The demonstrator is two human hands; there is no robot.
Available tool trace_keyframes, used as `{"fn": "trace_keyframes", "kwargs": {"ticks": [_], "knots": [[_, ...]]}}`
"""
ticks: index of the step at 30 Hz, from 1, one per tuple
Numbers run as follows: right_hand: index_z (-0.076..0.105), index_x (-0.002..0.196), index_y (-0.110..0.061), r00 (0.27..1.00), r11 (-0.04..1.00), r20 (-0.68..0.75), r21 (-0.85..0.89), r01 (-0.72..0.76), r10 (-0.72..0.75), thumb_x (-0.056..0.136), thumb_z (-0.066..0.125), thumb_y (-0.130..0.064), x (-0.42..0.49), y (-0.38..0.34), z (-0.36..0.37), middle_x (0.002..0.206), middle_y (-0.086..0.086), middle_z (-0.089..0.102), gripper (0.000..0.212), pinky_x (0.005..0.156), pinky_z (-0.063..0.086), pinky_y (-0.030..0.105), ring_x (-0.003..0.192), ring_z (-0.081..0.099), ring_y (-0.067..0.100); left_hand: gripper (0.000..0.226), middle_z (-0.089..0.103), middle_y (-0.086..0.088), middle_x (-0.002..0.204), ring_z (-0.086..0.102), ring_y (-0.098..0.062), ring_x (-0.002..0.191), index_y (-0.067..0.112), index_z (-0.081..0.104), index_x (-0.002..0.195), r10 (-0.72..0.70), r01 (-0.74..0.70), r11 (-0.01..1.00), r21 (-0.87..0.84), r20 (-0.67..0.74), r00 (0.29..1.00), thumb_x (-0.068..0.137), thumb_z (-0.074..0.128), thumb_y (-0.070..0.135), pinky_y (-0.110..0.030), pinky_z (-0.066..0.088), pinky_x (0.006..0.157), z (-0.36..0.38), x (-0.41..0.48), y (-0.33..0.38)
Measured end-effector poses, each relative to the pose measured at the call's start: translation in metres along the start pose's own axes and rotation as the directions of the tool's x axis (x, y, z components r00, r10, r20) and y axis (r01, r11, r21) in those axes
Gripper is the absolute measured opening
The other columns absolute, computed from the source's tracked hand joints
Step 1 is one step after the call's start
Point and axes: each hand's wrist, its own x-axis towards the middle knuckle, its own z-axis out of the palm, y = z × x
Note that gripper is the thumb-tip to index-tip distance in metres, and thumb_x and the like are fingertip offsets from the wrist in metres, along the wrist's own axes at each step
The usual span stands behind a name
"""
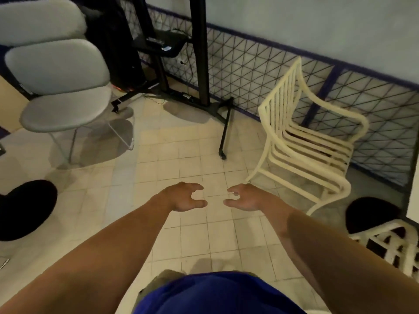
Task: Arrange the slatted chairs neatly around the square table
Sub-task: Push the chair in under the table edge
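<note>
A cream slatted chair (303, 141) stands upright on the tiled floor at the right, beside the lattice fence, its seat facing right. Part of another cream lattice-topped piece of furniture (394, 243) shows at the lower right edge; I cannot tell if it is the table. My left hand (183, 198) and my right hand (244, 198) are stretched out over the bare floor in the middle, fingers curled and apart, holding nothing. The right hand is a short way left of the chair's front leg, not touching it.
A grey padded chair (61, 87) on a clear base stands at the upper left. A black wheeled stand (201, 64) with cables rises at the back centre. A lattice fence (260, 64) runs along the wall. Dark round shapes lie at the left (25, 209) and right (371, 214).
</note>
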Motion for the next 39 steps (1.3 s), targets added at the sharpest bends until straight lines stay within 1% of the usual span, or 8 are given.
{"fn": "trace_keyframes", "kwargs": {"ticks": [3,8,13,23,29,35,37,39], "knots": [[0.039,0.147,-0.027,0.995,0.997,-0.067,0.043,-0.066,0.069,0.084,0.053,-0.069,0.034,0.003,-0.03,0.149,-0.003,0.043,0.077,0.101,0.032,0.026,0.132,0.044,0.017,0.074,0.041,0.002,0.156,0.042,-0.02,0.137,0.037,0.034,0.152,0.063,-0.066,0.997,0.05,0.05,0.997,0.089,0.056,0.068,-0.035,0.035,0.11,-0.045,0.057,-0.003],[0.037,0.148,-0.026,0.964,0.963,-0.111,0.145,-0.225,0.242,0.083,0.052,-0.072,0.083,0.007,-0.057,0.152,0.0,0.04,0.081,0.111,0.032,0.037,0.135,0.041,0.021,0.077,0.042,0.003,0.155,0.045,-0.017,0.135,0.038,0.037,0.152,0.199,-0.212,0.972,0.099,0.122,0.972,0.086,0.061,0.069,-0.025,0.035,0.097,-0.111,0.149,-0.008],[0.041,0.146,-0.019,0.91,0.919,-0.216,0.264,-0.294,0.353,0.087,0.052,-0.067,0.122,-0.003,-0.089,0.151,0.005,0.042,0.077,0.112,0.031,0.041,0.136,0.04,0.025,0.077,0.044,0.005,0.153,0.046,-0.018,0.133,0.036,0.039,0.151,0.327,-0.371,0.903,0.215,0.214,0.92,0.085,0.062,0.068,-0.028,0.036,0.101,-0.183,0.225,-0.003],[0.04,0.147,-0.021,0.761,0.778,-0.312,0.505,-0.374,0.568,0.088,0.054,-0.062,0.183,-0.004,-0.171,0.146,0.005,0.047,0.073,0.112,0.032,0.041,0.134,0.043,0.025,0.079,0.043,0.001,0.156,0.042,-0.021,0.137,0.035,0.038,0.151,0.493,-0.613,0.667,0.424,0.366,0.789,0.084,0.06,0.07,-0.034,0.038,0.106,-0.286,0.354,0.058],[0.037,0.148,-0.019,0.711,0.718,-0.322,0.595,-0.363,0.626,0.089,0.052,-0.063,0.229,0.036,-0.242,0.149,0.005,0.043,0.075,0.113,0.031,0.041,0.136,0.039,0.025,0.082,0.045,0.004,0.154,0.045,-0.022,0.136,0.042,0.039,0.148,0.521,-0.65,0.586,0.483,0.39,0.759,0.076,0.057,0.079,-0.039,0.04,0.097,-0.333,0.446,0.123],[0.038,0.148,-0.017,0.638,0.671,-0.36,0.656,-0.346,0.681,0.088,0.05,-0.064,0.255,0.081,-0.304,0.145,0.008,0.047,0.076,0.107,0.037,0.044,0.13,0.044,0.027,0.075,0.042,-0.001,0.156,0.043,-0.025,0.137,0.045,0.037,0.148,0.544,-0.69,0.45,0.567,0.44,0.715,0.081,0.059,0.071,-0.044,0.041,0.101,-0.373,0.516,0.2],[0.036,0.148,-0.02,0.597,0.619,-0.351,0.713,-0.329,0.721,0.086,0.05,-0.068,0.263,0.09,-0.315,0.146,0.007,0.047,0.08,0.107,0.037,0.043,0.131,0.043,0.027,0.072,0.045,-0.002,0.153,0.046,-0.025,0.133,0.045,0.038,0.147,0.556,-0.712,0.374,0.594,0.471,0.685,0.083,0.061,0.069,-0.041,0.042,0.097,-0.381,0.53,0.222],[0.037,0.148,-0.021,0.557,0.572,-0.344,0.762,-0.305,0.756,0.085,0.05,-0.071,0.272,0.102,-0.322,0.146,0.006,0.047,0.081,0.105,0.036,0.042,0.131,0.043,0.026,0.07,0.053,-0.004,0.144,0.053,-0.023,0.117,0.043,0.039,0.146,0.569,-0.747,0.282,0.603,0.522,0.636,0.084,0.063,0.064,-0.035,0.043,0.086,-0.386,0.547,0.248]]}}
